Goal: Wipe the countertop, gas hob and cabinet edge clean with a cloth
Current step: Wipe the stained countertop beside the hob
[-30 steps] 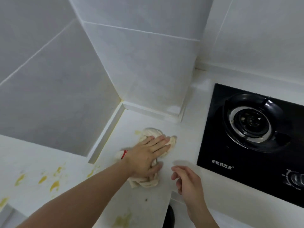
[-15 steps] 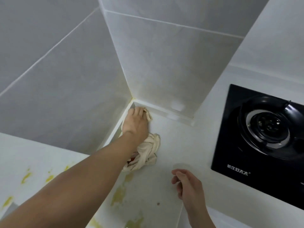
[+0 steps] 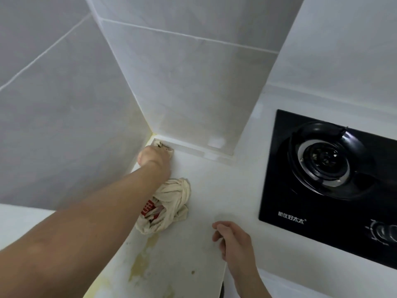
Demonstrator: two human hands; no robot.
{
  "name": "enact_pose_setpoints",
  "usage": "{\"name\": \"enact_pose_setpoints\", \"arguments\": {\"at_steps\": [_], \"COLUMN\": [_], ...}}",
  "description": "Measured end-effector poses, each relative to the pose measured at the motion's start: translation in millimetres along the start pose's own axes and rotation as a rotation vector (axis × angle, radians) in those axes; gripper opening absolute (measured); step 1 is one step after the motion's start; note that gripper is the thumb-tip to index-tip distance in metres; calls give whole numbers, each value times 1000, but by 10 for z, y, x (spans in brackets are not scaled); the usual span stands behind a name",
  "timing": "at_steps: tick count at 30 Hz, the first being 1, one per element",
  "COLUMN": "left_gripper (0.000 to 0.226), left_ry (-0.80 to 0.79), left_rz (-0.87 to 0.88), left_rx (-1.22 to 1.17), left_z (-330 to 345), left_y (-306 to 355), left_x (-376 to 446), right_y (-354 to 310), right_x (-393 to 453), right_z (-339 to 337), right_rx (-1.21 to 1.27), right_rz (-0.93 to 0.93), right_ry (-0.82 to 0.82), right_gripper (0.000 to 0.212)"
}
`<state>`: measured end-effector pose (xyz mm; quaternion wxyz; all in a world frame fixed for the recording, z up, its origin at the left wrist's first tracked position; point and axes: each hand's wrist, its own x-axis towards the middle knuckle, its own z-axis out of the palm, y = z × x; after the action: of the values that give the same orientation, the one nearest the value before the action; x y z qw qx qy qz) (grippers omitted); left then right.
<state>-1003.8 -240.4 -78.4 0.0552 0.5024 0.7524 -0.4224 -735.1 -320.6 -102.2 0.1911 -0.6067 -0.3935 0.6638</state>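
- I see grey tiled walls meeting in a corner at the back of a white countertop.
- A black gas hob is set into the countertop on the right, well apart from both hands; one round burner and part of a knob show.
- The left arm reaches across from the lower left to that corner.
- A cream cloth with a red patch lies bunched on the countertop, under the left wrist and forearm; one end runs up under the hand.
- The left hand presses that end into the corner; its fingers are hidden, so I cannot tell their grip.
- The right hand holds nothing, fingers loosely curled, near the countertop's front edge, right of the cloth and clear of it.
- Yellow stains mark the countertop just in front of the cloth.
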Motion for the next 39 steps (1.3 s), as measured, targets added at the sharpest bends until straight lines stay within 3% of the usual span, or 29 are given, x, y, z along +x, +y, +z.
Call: {"name": "enact_pose_setpoints", "arguments": {"at_steps": [3, 5, 7, 8, 10, 14, 20, 26, 30, 39], "left_gripper": [29, 29, 30, 31, 31, 32, 41, 51, 72, 72], "left_ry": [37, 60, 78, 72, 59, 73, 42, -15, -8, 13], "left_rz": [-2, 6, 13, 5, -17, -21, 12, -62, -78, 23], "left_rx": [-132, -173, -180, -183, -209, -263, -406, -565, -647, -431], "left_z": [47, 74, 99, 120, 159, 258, 516, 1111, 1494, 924], "left_y": [-9, -15, -10, -4, -9, -22, -38, -15, 29, 28], "left_x": [8, -41, -89, -124, -194, -331, -810, -1471, -1734, -1058], "right_y": [-95, -71, -29, -52, -178, -254, -221, -89, -7, -26], "right_x": [61, 114, 212, 280, 385, 550, 572, 543, 555, 582], "right_z": [54, 80, 118, 158, 291, 473, 448, 580, 579, 588], "right_rx": [-135, -555, -1066, -1183, -1299, -1479, -1532, -1500, -1454, -1449], "right_rz": [-77, -340, -650, -714, -688, -569, -538, -530, -538, -547], "right_ry": [-23, 34, 135, 146, 77, -70, -47, 13, 52, 46], "right_gripper": [21, 16, 40, 55, 68, 72, 68, 67, 68, 68]}}
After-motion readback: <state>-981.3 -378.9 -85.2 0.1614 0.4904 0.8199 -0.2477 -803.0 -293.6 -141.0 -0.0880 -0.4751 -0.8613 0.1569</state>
